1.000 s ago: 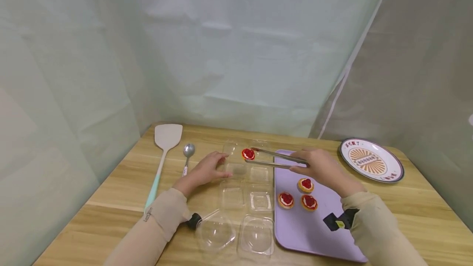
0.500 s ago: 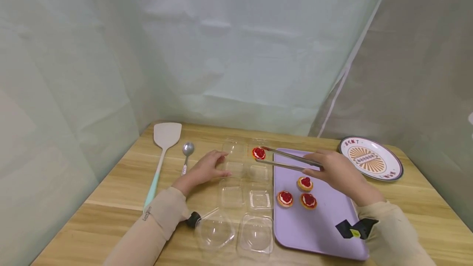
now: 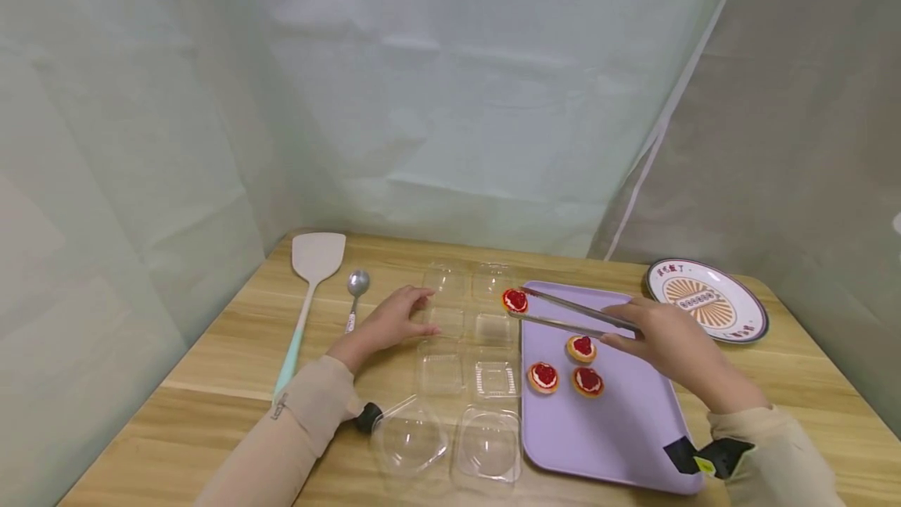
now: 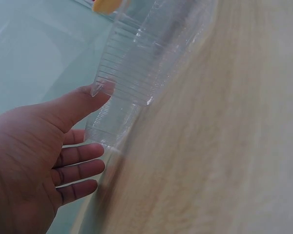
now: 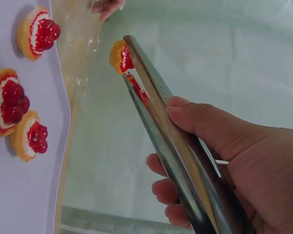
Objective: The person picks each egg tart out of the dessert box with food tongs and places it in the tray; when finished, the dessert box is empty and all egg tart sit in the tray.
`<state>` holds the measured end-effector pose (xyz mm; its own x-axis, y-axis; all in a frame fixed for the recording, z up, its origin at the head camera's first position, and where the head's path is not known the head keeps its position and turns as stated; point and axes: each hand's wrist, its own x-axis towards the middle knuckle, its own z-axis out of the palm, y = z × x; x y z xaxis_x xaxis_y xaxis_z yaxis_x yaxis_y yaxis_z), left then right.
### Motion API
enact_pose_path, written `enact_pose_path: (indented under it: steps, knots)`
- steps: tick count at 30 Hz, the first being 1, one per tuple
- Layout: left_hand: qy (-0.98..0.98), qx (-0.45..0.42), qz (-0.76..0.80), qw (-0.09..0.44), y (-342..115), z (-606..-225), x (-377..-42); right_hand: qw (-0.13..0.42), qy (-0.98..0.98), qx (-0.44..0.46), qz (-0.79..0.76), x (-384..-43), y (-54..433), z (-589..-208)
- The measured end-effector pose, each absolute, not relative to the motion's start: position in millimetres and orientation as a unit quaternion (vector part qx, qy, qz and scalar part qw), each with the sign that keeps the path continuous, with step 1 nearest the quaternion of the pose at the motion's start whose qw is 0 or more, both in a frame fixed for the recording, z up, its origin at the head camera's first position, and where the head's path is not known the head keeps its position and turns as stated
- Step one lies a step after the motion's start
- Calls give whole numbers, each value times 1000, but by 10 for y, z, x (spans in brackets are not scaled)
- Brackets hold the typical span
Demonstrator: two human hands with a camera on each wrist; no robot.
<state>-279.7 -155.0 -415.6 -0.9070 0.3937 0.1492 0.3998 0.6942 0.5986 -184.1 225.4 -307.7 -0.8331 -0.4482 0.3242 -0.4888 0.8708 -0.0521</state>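
My right hand [image 3: 669, 343] grips metal tongs [image 5: 163, 122], thumb on one arm and fingers curled round the other. Between the tips of the tongs is a small red-topped tart [image 3: 515, 300], held over the border between the clear plastic containers and the purple tray [image 3: 619, 452]. Left of the containers, my left hand [image 3: 397, 321] rests with its fingers spread. Its thumb [image 4: 80, 105] overlaps a corner of a clear plastic container [image 4: 127, 63] in the left wrist view, while the other fingers stay nearly straight. Several more tarts [image 3: 543, 377] sit on the tray.
Two rows of open clear containers [image 3: 493, 378] run along the tray's left side. A long spatula [image 3: 318, 257] and a spoon [image 3: 358, 283] lie at the left. A patterned plate [image 3: 746, 303] stands at the back right, before the hanging cloth [image 3: 436, 100].
My right hand has moved to the right, carrying the tart in the tongs from above the far containers to the tray's edge. My left hand has stayed in place.
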Motion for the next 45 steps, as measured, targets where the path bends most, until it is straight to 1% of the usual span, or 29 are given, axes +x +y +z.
enact_pose_path:
  steps: [22,31,38,45]
  knots:
    - [-917,-216,-335,-8,-1529,-4191,-2834,122,-967,218,57,-1688,2539,-3298]
    - [-915,-216,-340,-10,-1537,-4194,-2835,138,-965,220,44,-1671,2575,-3369]
    - [-914,-212,-346,-13,-1544,-4203,-2845,121,-971,205,35,-1662,2587,-3413]
    - [-913,-214,-346,-10,-1542,-4206,-2842,126,-970,206,23,-1662,2594,-3450]
